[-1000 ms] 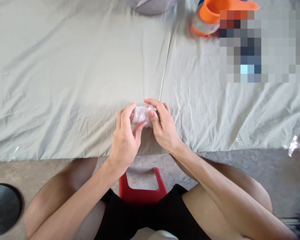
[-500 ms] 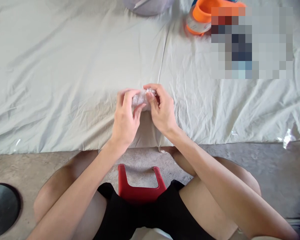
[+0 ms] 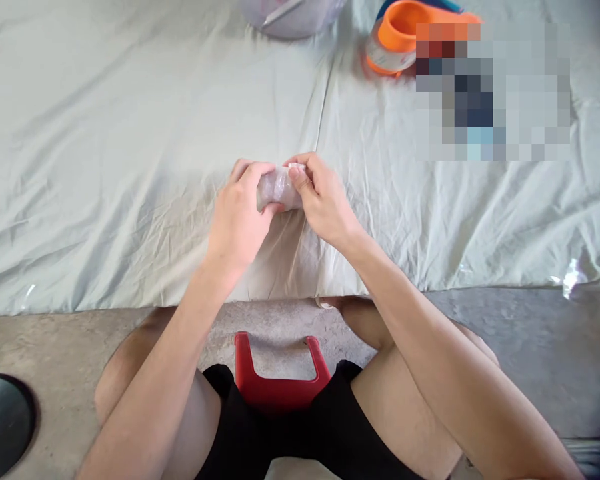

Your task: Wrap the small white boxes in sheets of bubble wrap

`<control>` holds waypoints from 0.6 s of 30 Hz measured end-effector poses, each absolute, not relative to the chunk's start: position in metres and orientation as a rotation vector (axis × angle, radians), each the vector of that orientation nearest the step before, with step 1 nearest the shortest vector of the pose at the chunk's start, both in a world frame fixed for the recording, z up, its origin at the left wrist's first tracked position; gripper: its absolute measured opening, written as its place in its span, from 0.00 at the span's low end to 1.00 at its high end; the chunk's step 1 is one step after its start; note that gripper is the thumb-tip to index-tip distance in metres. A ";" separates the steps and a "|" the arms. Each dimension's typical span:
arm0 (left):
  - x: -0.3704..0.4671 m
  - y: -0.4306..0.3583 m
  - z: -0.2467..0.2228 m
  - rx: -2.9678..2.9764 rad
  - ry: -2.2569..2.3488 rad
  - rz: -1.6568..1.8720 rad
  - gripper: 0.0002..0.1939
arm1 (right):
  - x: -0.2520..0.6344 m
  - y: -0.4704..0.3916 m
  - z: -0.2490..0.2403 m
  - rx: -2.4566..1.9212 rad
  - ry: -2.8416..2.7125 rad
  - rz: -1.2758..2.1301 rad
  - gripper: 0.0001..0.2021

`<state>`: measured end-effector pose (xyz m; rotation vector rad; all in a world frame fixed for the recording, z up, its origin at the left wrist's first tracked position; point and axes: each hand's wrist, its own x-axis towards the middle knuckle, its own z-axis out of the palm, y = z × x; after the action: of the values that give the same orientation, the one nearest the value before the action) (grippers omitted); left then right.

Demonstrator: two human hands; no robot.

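Note:
Between my two hands is a small roundish bundle (image 3: 279, 189) in clear, shiny plastic wrap; what lies inside it I cannot make out. My left hand (image 3: 241, 203) curves around its left end, thumb below and fingers above. On the other end, my right hand (image 3: 320, 195) presses its thumb onto the wrap near the top, with the fingers curled behind. The bundle is at the cloth-covered table's near part, and whether it rests on the cloth is hard to tell. My fingers partly hide both ends.
A wrinkled pale cloth (image 3: 130, 133) covers the table. At the back stand a translucent tub (image 3: 295, 17) and an orange tape dispenser (image 3: 405, 27). A pixelated patch hides an area at right. Below are a red stool (image 3: 283, 390) and a dark round object (image 3: 3, 427).
Both hands have shifted slightly up and left with the wrapped bundle. More of the bundle shows between them now. The view has also moved a little.

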<state>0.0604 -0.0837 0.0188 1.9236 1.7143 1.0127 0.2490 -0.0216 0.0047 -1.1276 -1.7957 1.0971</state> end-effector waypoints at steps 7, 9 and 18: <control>0.070 -0.088 0.019 1.689 1.661 0.993 0.33 | 0.257 -0.019 0.008 -1.146 -1.651 1.326 0.37; 0.071 -0.089 0.021 1.563 1.624 1.079 0.38 | 0.260 -0.020 0.010 -1.174 -1.474 1.380 0.35; 0.043 -0.080 0.034 1.046 1.425 1.255 0.41 | 0.298 -0.005 0.002 -1.211 -1.213 1.348 0.33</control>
<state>0.0434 -0.0796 0.0341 1.0459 1.4248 1.2553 0.2976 -0.0053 0.0016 -1.2111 -1.2127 1.3483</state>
